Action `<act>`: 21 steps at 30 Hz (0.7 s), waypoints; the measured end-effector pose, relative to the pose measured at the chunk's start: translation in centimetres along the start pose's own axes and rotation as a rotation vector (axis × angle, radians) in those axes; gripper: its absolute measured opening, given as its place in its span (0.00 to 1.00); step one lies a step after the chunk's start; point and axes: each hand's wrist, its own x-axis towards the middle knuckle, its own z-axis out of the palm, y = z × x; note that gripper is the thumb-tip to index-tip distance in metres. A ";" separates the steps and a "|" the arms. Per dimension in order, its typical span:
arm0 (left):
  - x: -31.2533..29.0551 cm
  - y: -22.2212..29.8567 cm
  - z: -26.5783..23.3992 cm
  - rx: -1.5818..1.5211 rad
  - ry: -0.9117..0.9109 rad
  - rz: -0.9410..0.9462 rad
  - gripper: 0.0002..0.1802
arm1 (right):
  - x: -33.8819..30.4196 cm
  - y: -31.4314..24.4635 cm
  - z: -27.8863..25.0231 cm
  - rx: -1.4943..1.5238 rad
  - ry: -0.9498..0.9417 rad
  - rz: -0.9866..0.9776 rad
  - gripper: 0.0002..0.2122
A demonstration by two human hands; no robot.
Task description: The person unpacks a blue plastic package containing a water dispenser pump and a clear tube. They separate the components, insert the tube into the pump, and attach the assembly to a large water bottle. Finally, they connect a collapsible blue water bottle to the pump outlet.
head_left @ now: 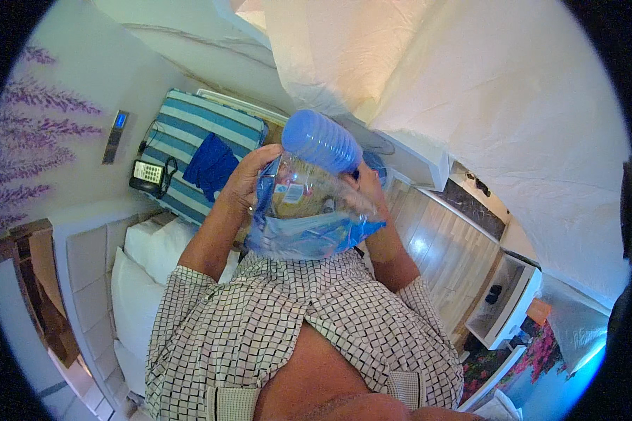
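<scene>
My left hand (247, 177) is closed on the edge of a clear plastic bag (295, 221) with blue parts and a white label, held in front of my chest. A stack of blue plastic cups (321, 140), translucent and ridged, slants across the top of the bag with its rounded end toward the upper left. At the stack's lower right end is my right hand (367, 188), its fingers curled around the cups and partly hidden by the bag film. Whatever lies inside the bag is hard to make out through the plastic.
Beyond my left arm, a blue-striped padded surface (179, 133) bears a dark blue cloth (211, 167) and a desk phone (149, 175). White pillows (137, 288) lie below it. On the right are a wooden floor (428, 238) and an open white drawer (498, 302).
</scene>
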 end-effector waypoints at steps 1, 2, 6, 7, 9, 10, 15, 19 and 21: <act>-0.1 -0.1 -1.3 0.097 -0.069 0.032 0.14 | -0.6 1.6 0.4 0.125 0.003 0.015 0.21; -0.9 0.6 -0.5 0.163 -0.092 0.011 0.15 | -1.3 3.2 0.5 0.248 0.020 0.029 0.20; -2.6 3.2 -2.3 0.486 -0.272 0.023 0.14 | -3.3 3.0 2.6 0.321 0.073 0.016 0.15; -3.0 3.8 -2.4 0.567 -0.295 0.033 0.13 | -3.8 2.8 2.6 0.259 0.050 -0.005 0.15; -4.1 4.5 -2.6 0.696 -0.249 0.162 0.11 | -5.4 0.6 3.4 0.058 -0.024 -0.095 0.15; -4.7 4.7 -1.7 0.765 -0.209 0.284 0.10 | -5.5 0.4 3.1 0.103 -0.075 -0.091 0.15; -8.1 5.1 1.7 1.685 0.032 1.212 0.09 | -5.8 0.3 3.0 0.019 0.009 -0.159 0.14; -8.5 2.8 2.0 1.666 -0.303 0.685 0.09 | -5.4 0.3 3.6 -0.069 0.056 -0.236 0.09; -8.3 2.2 1.3 1.743 -0.392 0.442 0.14 | -5.1 0.1 4.3 0.326 0.062 -0.031 0.11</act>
